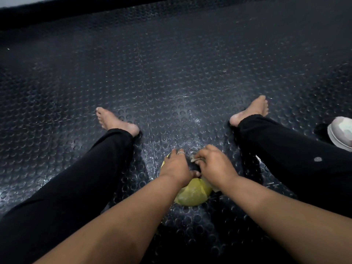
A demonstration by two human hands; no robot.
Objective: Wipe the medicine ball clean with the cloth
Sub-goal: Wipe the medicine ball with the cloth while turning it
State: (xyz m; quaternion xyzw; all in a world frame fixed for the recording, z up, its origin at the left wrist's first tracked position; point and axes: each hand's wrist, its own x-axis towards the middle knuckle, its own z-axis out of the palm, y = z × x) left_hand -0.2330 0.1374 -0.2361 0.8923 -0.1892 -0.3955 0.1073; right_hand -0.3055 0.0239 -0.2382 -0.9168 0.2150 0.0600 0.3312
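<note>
wiping looks underway: left hand (176,165) rests spread on the yellow medicine ball (192,195), right hand (215,164) pinches the cloth (194,159) against its top; lower side seemingly unwiped.

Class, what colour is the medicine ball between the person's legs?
Yellow-green, with a dark section near the top; the medicine ball shows best in the head view.

A: Your left hand (176,165) lies flat on the yellow ball (192,195), between your legs on the studded mat (171,73).

B: Your right hand (215,164) pinches a pale cloth (194,159) against the ball's top. A shoe (341,132) sits far right.
</note>
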